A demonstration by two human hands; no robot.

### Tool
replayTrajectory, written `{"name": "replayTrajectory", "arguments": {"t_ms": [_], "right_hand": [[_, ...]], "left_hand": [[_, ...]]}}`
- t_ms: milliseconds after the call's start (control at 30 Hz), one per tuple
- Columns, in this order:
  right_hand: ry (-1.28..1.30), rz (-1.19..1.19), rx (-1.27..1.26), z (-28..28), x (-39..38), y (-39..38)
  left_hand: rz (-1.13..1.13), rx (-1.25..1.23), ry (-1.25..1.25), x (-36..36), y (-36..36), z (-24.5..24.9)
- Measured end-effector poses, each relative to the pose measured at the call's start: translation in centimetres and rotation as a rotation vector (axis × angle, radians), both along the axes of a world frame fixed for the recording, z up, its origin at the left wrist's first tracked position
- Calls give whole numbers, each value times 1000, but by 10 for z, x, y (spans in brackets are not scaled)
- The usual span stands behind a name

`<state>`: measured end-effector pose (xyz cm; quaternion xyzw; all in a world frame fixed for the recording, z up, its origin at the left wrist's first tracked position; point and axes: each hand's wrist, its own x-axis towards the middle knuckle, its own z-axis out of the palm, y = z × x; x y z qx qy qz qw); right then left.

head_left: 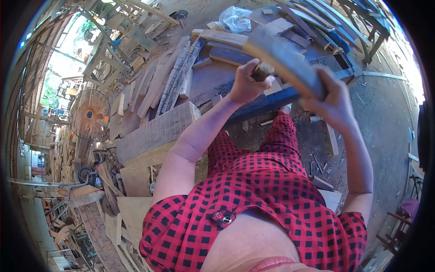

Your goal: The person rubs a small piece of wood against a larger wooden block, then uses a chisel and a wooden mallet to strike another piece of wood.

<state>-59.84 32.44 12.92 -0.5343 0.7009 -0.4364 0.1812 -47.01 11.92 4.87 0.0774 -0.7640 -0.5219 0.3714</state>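
Note:
My left hand [249, 81] is wrapped round a short, thick wooden piece [263, 71], whose pale end points up and right. On the right, my right hand [330, 99] grips the lower end of a curved wooden piece [285, 61], blurred by motion. The curved piece slants from upper left down to my right hand and passes close to the piece in my left hand; whether they touch I cannot tell. Both hands are raised above a low work surface [213, 79].
Wooden boards [165, 77] lie across the surface, with a large squared timber [156, 131] nearer my left arm. A clear plastic bag [234, 19] sits at the far side. At left stands a round fan [89, 114]. Scraps litter the floor [385, 113].

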Motion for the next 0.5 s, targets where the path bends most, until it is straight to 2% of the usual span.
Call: {"name": "replayTrajectory", "arguments": {"t_ms": [67, 100, 133, 200, 233, 267, 333, 367, 400, 467, 500], "right_hand": [[-311, -65, -349, 16, 2, 3], [-568, -91, -309, 17, -2, 11], [-567, -89, -310, 12, 0, 9], [-243, -63, -427, -10, 7, -1], [-72, 27, -243, -15, 9, -6], [-73, 24, -245, -12, 6, -4], [-3, -43, 73, 2, -4, 0], [-23, -80, -213, -6, -8, -3], [-29, -79, -204, -4, -6, -1], [-419, -128, -465, 19, 3, 1], [-527, -144, -480, 8, 8, -1]], "left_hand": [[26, -105, 11, 2, 1, 4], [28, -103, 11, 2, 0, 2], [30, -131, -7, 3, -2, 1], [33, -170, -19, 1, -5, -3], [1, -85, 26, -1, -3, -4], [-33, 1, 65, -2, -1, -6], [-18, -53, 61, -3, -2, -1], [10, -91, 51, 0, 1, 0], [12, -83, 44, 2, 2, 0], [28, -129, 6, 2, 1, 2], [29, -133, 9, 2, 1, 1]]}}
